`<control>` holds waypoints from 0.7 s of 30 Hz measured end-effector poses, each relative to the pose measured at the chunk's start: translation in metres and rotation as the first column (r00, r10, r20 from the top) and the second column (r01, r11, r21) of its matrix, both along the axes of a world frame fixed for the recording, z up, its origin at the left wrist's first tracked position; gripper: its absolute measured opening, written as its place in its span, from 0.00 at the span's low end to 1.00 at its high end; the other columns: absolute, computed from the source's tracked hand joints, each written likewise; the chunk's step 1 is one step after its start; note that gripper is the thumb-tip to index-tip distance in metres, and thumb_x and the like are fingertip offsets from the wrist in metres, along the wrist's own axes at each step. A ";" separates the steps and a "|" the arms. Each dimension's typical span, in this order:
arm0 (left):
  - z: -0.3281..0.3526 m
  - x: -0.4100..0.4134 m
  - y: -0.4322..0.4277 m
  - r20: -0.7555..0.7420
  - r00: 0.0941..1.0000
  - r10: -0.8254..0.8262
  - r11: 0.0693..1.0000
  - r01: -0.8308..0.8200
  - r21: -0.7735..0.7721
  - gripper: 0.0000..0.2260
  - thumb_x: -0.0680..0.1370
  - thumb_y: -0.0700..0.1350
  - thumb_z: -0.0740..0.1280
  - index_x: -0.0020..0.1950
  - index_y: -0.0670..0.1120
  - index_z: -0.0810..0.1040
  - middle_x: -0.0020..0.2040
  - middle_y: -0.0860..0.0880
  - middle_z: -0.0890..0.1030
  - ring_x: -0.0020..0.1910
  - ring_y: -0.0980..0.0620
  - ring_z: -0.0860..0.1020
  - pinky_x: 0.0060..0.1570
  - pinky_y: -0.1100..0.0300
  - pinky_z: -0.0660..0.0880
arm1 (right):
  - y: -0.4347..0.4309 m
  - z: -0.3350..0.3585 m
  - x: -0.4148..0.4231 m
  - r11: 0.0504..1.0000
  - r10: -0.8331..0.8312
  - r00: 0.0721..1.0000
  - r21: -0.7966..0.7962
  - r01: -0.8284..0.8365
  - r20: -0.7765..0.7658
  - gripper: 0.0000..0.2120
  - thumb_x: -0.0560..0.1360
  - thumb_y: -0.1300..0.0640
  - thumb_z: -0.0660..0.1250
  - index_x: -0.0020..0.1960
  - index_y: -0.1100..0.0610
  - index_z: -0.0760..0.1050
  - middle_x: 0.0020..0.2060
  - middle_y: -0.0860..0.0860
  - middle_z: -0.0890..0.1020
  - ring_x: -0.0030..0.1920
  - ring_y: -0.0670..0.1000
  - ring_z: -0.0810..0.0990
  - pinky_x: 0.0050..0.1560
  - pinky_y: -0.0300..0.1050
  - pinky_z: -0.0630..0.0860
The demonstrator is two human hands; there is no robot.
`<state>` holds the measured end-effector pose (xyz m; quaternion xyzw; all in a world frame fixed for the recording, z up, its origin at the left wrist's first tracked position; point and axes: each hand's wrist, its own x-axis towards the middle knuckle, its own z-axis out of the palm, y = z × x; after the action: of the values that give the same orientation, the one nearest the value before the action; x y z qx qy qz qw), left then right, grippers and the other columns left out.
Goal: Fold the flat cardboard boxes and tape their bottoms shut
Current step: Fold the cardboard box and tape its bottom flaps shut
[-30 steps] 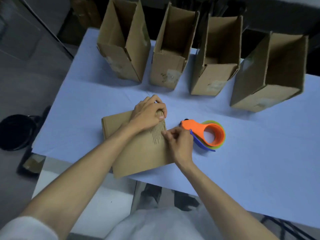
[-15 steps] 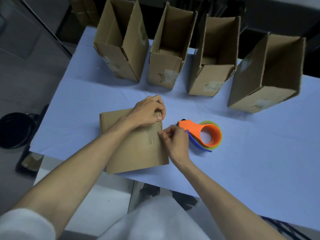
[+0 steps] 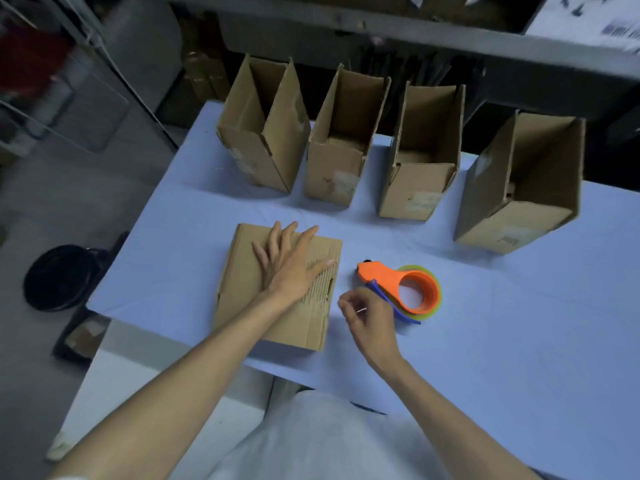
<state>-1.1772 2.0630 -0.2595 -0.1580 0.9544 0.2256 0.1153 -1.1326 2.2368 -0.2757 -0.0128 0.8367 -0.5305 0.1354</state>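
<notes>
A flattened cardboard box (image 3: 249,289) lies on the blue table (image 3: 519,323) near its front edge. My left hand (image 3: 291,265) rests flat on it, fingers straight and spread. Just right of the box, my right hand (image 3: 370,317) hovers with curled fingers and pinches a small pale strip; what the strip is cannot be told. Beside that hand, on the table, lies an orange tape dispenser (image 3: 412,289) with a blue blade guard.
Several folded boxes stand open-topped in a row at the back: (image 3: 263,157), (image 3: 339,168), (image 3: 419,181), (image 3: 519,209). A dark shelf runs behind them. On the floor to the left is a black round container (image 3: 59,277).
My left hand has opened from a curled grip on the box's corner to lie flat on the box. My right hand has pulled back off the box's right edge toward me.
</notes>
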 end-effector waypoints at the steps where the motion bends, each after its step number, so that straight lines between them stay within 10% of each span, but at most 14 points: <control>1: 0.000 0.000 -0.002 -0.013 1.000 -0.008 1.000 0.008 0.002 0.32 0.73 0.66 0.63 0.75 0.62 0.59 0.77 0.51 0.54 0.77 0.49 0.42 0.70 0.37 0.37 | 0.010 -0.002 -0.006 0.994 -0.002 0.992 0.106 0.016 -0.129 0.06 0.73 0.59 0.69 0.48 0.60 0.77 0.40 0.52 0.80 0.40 0.50 0.78 0.43 0.49 0.75; 4: -0.003 0.001 -0.002 -0.037 0.999 0.001 1.000 -0.001 -0.005 0.31 0.73 0.66 0.62 0.75 0.61 0.59 0.77 0.51 0.54 0.77 0.49 0.42 0.70 0.38 0.36 | 0.044 -0.012 -0.023 0.876 -0.033 0.943 0.445 0.186 -0.330 0.21 0.68 0.57 0.75 0.55 0.65 0.73 0.49 0.58 0.75 0.50 0.57 0.72 0.49 0.49 0.70; 11: -0.005 -0.002 -0.001 -0.037 0.999 0.015 1.000 -0.015 -0.004 0.31 0.74 0.65 0.63 0.74 0.61 0.60 0.77 0.51 0.55 0.77 0.48 0.42 0.70 0.39 0.35 | 0.059 -0.036 -0.028 0.590 0.271 0.958 0.802 -0.090 -0.092 0.23 0.55 0.57 0.83 0.42 0.64 0.74 0.33 0.59 0.78 0.32 0.61 0.77 0.33 0.49 0.73; 17: 0.017 0.008 0.021 -0.399 0.913 -0.091 0.937 0.214 0.276 0.21 0.76 0.47 0.68 0.69 0.45 0.73 0.70 0.46 0.71 0.73 0.48 0.62 0.71 0.61 0.56 | 0.078 -0.003 -0.029 0.752 0.281 0.924 0.657 -0.044 -0.260 0.15 0.65 0.60 0.77 0.43 0.61 0.72 0.37 0.57 0.78 0.35 0.62 0.75 0.35 0.44 0.64; 21: 0.052 0.017 0.036 -0.345 0.926 -0.156 0.790 0.326 0.519 0.19 0.77 0.46 0.61 0.69 0.47 0.72 0.64 0.52 0.75 0.64 0.62 0.70 0.64 0.69 0.64 | 0.089 0.039 -0.029 0.851 0.324 0.896 0.507 -0.136 -0.303 0.17 0.66 0.57 0.77 0.38 0.55 0.67 0.31 0.49 0.72 0.33 0.56 0.68 0.34 0.44 0.59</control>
<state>-1.1603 2.0992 -0.2074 0.0418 0.8623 0.5025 0.0471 -1.1616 2.3254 -0.2365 -0.1830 0.9428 -0.2766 0.0347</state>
